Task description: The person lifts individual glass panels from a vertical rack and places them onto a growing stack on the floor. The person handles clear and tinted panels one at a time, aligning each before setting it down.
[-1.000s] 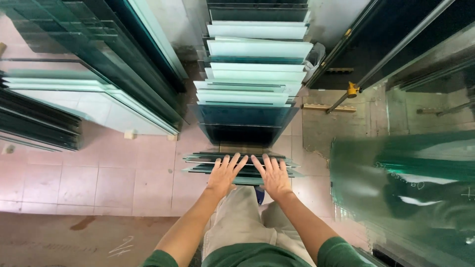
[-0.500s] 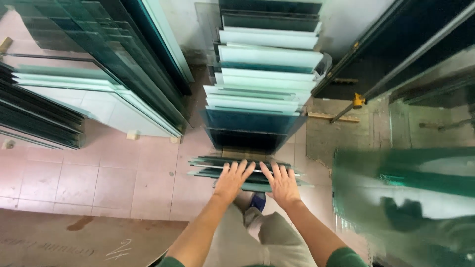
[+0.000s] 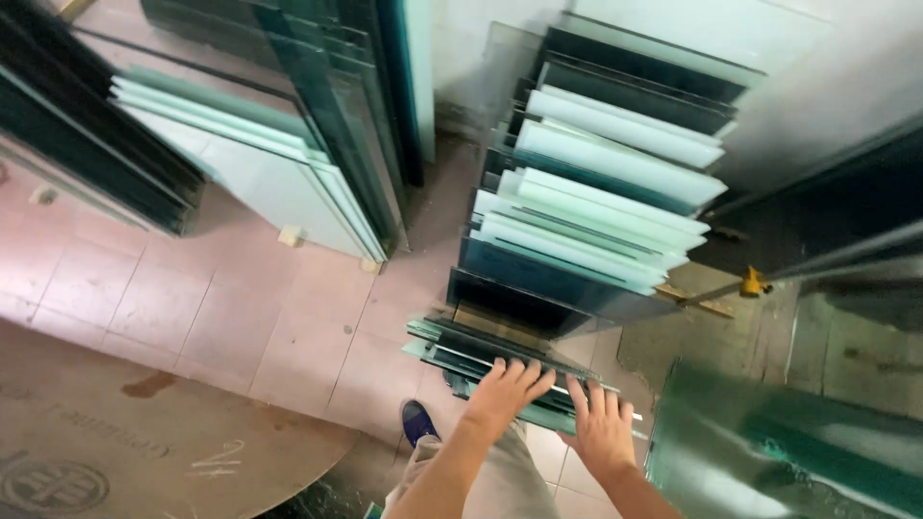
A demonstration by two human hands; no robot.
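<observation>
Both palms have slid rightward; left hand (image 3: 507, 387) and right hand (image 3: 598, 430) press open-fingered on glass panes' (image 3: 461, 348) top edges.

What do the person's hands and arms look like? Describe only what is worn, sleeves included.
Both the left hand and the right hand are bare: no gloves, rings or watch show. The forearms are uncovered as far as the picture's lower edge, and no sleeve is in view.

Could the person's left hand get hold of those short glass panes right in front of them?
Probably yes: the left hand lies flat on the top edges of the short glass panes, beside the right hand, with nothing between.
</observation>
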